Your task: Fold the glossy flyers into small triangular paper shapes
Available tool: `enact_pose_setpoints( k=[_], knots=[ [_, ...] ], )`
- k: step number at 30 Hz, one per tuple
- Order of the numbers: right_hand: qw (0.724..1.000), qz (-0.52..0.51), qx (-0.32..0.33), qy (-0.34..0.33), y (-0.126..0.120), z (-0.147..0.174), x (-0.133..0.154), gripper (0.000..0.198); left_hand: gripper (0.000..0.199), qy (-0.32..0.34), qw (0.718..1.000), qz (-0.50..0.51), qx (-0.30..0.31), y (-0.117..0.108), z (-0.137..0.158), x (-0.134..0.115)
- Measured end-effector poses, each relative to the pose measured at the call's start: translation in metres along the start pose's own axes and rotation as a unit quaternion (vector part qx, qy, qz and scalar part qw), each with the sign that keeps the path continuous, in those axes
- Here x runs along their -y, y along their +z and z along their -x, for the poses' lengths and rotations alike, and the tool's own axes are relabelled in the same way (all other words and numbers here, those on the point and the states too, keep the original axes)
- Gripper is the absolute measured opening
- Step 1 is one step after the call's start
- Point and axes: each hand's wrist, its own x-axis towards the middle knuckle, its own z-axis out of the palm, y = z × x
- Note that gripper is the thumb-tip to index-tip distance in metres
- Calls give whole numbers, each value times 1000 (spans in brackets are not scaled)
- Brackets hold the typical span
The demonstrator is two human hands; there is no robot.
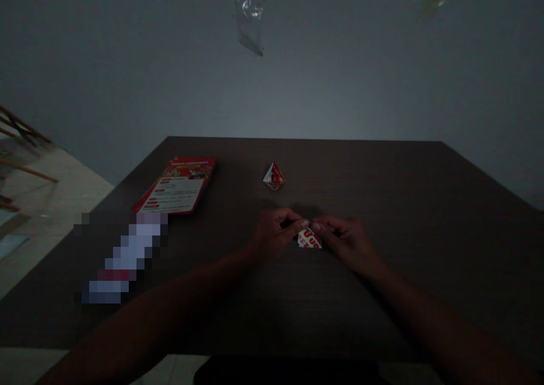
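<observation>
Between my two hands is a small folded piece of printed paper point(309, 239), white or cream with red lettering. My left hand point(278, 232) pinches its upper left edge between thumb and fingers. On the other side my right hand point(342, 235) grips the upper right edge in the same way, the thumbs almost touching. The fingers cover the paper's top part. Beyond my hands, a folded paper shape point(273, 176) in red and white stands on the table, pointed at the top.
A stack of red and white printed leaflets point(176, 187) lies on the dark table point(382, 175) at the left. Nearer me is a pixelated, blurred-out item point(127, 257). A clear plastic bag point(250, 17) hangs on the wall behind. Wooden furniture legs point(25, 170) stand at far left.
</observation>
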Motion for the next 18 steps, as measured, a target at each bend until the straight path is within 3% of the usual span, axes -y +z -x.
enact_pose_setpoints(
  k=[12,16,18],
  knots=[
    [999,34,-1,-20,-1,-1,1,33,26,-17,999,47,0,2,0,-3],
    [999,50,10,-16,-2,-1,-4,32,29,-28,996,38,78,-2,-2,4],
    [999,45,28,-6,-2,-2,-7,30,29,-11,992,-15,123,-6,-3,7]
  ],
)
